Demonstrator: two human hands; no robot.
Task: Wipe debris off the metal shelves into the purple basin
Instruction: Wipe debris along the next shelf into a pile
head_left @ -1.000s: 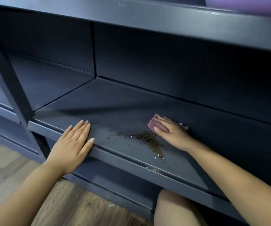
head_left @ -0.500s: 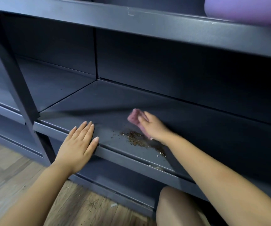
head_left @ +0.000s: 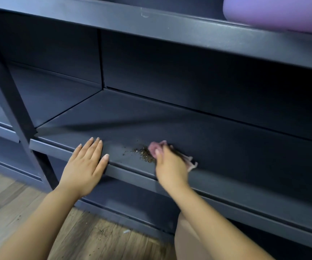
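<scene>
Debris (head_left: 145, 154) sits in a small brown pile near the front lip of the metal shelf (head_left: 217, 139), just left of my cloth (head_left: 156, 147). Right hand (head_left: 170, 166) is curled round the pink cloth, pressing it down w/ a tail of fabric trailing right. Left hand (head_left: 86, 166) lies flat, fingers straight, on the shelf edge. Purple basin (head_left: 279, 14) is up on the shelf above, top right, well apart from the pile. Step, I'd say: gathering crumbs. Next move needs the basin brought under the lip, else it spills onto the floor (head_left: 99, 235), where some bits lie already.
</scene>
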